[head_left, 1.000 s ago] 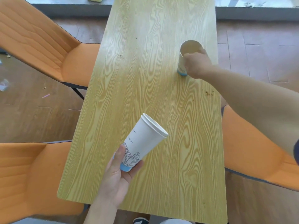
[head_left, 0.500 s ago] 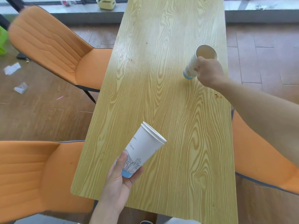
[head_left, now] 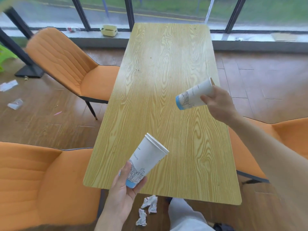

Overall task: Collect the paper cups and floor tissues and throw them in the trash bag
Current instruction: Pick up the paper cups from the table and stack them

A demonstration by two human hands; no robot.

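Your left hand [head_left: 123, 189] has its grip closed around the blue base of a stack of paper cups [head_left: 146, 160]; two rims show at the top, nested one in the other. The stack tilts with its mouth up and to the right, held above the near end of the wood-grain tabletop [head_left: 160, 80].

Your right hand [head_left: 218, 104] holds a single paper cup [head_left: 195, 95] clear of the tabletop, over its right edge. That cup lies nearly on its side, blue base pointing left and rim toward your palm, with your fingers wrapped around the rim end. The two cups are well apart.

Crumpled white floor tissues [head_left: 148, 207] lie on the wooden floor just beyond the near edge of the tabletop, beside your grey trouser leg [head_left: 185, 214]. More scraps of litter [head_left: 10, 92] sit on the floor far to your left.

Orange chairs stand around the tabletop: one at the far left [head_left: 70, 64], one at the near left [head_left: 33, 180], one on the right [head_left: 290, 134]. A pale yellow box [head_left: 109, 30] rests on the window sill behind the tabletop.
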